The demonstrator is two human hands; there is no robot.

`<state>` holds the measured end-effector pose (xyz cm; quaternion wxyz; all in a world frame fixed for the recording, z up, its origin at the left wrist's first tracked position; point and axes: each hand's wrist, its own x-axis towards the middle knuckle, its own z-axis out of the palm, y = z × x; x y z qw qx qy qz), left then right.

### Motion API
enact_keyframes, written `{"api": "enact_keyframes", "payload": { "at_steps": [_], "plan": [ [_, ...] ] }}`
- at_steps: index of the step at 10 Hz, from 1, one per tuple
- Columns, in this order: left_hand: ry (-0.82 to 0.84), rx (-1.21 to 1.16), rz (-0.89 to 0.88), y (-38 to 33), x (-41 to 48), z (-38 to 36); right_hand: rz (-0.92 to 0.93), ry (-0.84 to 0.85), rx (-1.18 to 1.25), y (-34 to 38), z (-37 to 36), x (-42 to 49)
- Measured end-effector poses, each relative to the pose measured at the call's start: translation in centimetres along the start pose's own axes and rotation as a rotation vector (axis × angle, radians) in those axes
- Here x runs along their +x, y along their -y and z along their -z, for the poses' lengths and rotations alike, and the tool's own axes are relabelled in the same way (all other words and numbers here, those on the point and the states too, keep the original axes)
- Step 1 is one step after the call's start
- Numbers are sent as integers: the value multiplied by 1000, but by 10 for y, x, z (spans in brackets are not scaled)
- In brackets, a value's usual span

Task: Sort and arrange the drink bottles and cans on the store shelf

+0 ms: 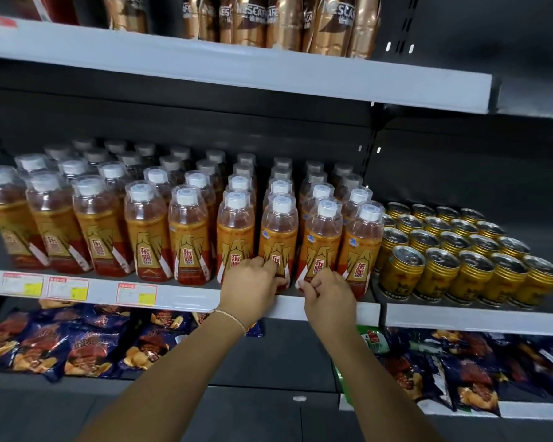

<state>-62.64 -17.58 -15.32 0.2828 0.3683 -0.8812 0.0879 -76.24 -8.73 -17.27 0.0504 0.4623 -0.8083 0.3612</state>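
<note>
On the grey metal middle shelf stand rows of clear plastic drink bottles with white caps and orange labels, packed several deep from the left edge to near the shelf's upright. Just beside them on the right, the short ribbed gold metal cans stand in tidy rows. Your left hand reaches into the front row, its fingers curled round the lower label of the third bottle from the right, thumb low at its base. Your right hand sits just beside it, fingers bent in tight and pinching the bottom of the second bottle from the right. Both bottles stand upright at the shelf's front lip. A thin pale bracelet circles your left wrist. Red-bordered paper price tags are clipped along the shelf edge to the left of your hands. Tall bronze-coloured coffee bottles line the grey upper shelf, and dark blue snack bags lie on the shelf below.
</note>
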Motion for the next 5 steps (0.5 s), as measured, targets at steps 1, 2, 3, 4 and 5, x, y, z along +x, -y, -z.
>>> {"api": "enact_keyframes", "payload": {
  "at_steps": [1,2,3,4,5],
  "plan": [
    [86,77,-4,1,1,1,-8,14,-52,8,4,-5],
    [145,66,-59,3,3,9,-33,54,-112,17,6,-9],
    [264,-30,-116,11,5,26,-75,115,-142,27,11,-14],
    [380,-154,-182,25,2,48,-68,152,-279,36,16,-19],
    [461,-212,-194,45,-7,67,-25,163,-344,51,21,-23]
  ]
}}
